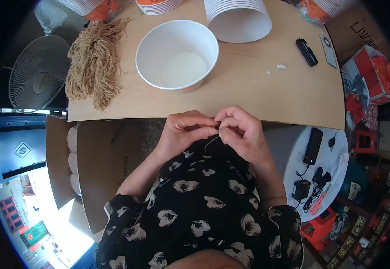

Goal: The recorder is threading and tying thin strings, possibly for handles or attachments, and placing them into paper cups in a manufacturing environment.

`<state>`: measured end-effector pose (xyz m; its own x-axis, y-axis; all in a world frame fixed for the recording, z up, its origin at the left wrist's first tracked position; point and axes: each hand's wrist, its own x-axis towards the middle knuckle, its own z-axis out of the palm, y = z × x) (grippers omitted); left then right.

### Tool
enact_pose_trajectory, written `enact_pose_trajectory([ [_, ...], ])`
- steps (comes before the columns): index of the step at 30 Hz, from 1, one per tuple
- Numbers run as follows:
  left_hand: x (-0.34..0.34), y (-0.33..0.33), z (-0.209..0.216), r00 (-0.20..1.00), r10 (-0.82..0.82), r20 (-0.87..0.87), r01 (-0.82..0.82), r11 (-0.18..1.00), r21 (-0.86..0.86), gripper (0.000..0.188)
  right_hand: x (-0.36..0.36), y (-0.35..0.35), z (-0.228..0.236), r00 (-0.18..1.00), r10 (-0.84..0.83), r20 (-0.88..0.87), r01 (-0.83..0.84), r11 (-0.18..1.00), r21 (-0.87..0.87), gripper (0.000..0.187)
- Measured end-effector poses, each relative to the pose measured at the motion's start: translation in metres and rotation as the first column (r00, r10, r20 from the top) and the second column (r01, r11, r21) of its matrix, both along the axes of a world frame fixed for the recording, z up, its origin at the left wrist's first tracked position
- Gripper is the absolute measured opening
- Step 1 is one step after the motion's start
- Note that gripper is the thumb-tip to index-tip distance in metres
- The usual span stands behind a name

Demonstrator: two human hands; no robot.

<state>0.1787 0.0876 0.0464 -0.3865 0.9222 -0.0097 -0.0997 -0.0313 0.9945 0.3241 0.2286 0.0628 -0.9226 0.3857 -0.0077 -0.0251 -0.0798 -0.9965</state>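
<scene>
In front of my body, just off the table's near edge, my left hand and my right hand meet fingertip to fingertip. Both are closed in a pinch on a thin pale string, whose loose end curls down against my dark patterned top. What lies right between the fingertips is too small to make out. Beyond the hands, a large white paper bucket stands upright on the table; only its pale bottom shows inside. At the table's left lies a thick bundle of tan strings.
A stack of white paper buckets lies on its side at the back. A black clip-like device and a phone-like slab sit at right. A round white stool carries chargers and cables. An open cardboard box and a fan are left.
</scene>
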Motion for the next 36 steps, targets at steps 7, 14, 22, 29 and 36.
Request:
enact_pose_trajectory([
  [7,-0.016,-0.01,0.007,0.967,-0.111,-0.228,0.085,0.989,-0.121,0.008,0.006,0.003,0.007,0.997,-0.021,0.07,0.024,0.999,-0.043,0.019],
  [14,-0.027,-0.025,0.016,0.988,-0.142,-0.053,0.126,0.966,-0.227,0.007,0.013,0.004,-0.021,0.985,0.088,0.148,-0.078,0.994,-0.072,0.023],
  [22,-0.035,-0.013,0.038,0.83,-0.29,-0.477,0.186,0.949,-0.253,0.007,-0.012,-0.017,-0.015,0.995,0.028,-0.094,0.04,0.76,0.649,0.018],
  [29,-0.043,-0.009,0.059,0.676,-0.279,-0.682,0.214,0.96,-0.181,0.01,-0.009,-0.026,-0.005,0.995,-0.017,0.099,-0.002,0.982,0.188,0.007],
  [36,-0.055,-0.013,0.091,0.675,-0.188,-0.713,0.052,0.977,-0.209,0.01,-0.012,-0.029,-0.005,0.944,-0.292,-0.156,0.316,0.935,0.161,0.003],
])
